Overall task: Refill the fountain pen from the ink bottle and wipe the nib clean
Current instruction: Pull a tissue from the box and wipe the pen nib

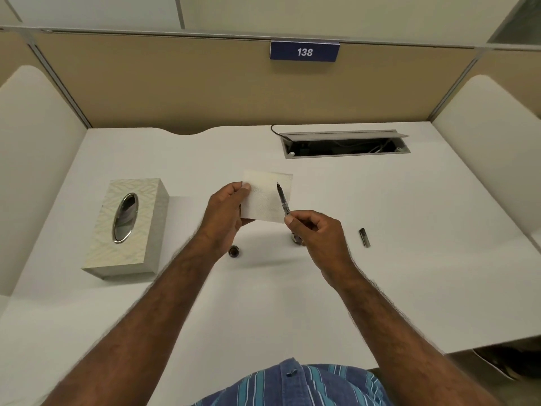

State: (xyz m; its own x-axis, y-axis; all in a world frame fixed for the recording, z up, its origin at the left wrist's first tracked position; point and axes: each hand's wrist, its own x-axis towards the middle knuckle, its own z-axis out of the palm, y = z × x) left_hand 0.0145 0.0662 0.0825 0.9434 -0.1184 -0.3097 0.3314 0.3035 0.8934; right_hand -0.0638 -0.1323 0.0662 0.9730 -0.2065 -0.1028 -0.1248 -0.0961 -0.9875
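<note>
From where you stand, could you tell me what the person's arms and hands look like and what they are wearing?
Both forearms are bare, with no sleeves in view. The left hand and right hand wear no gloves, rings or watch that I can see. A blue striped shirt with buttons shows at the bottom edge.

My white table (pixel 409 259) sits inside a booth with tan partition panels (pixel 175 83) behind and pale rounded side screens (pixel 35 148) at either edge. A blue plate reading 138 (pixel 304 52) hangs from the top rail of the back panel. Below it, an open cable hatch (pixel 345 145) is sunk into the table, its lid tilted up and wires visible inside. My blue striped shirt (pixel 292 388) shows at the bottom.
</note>
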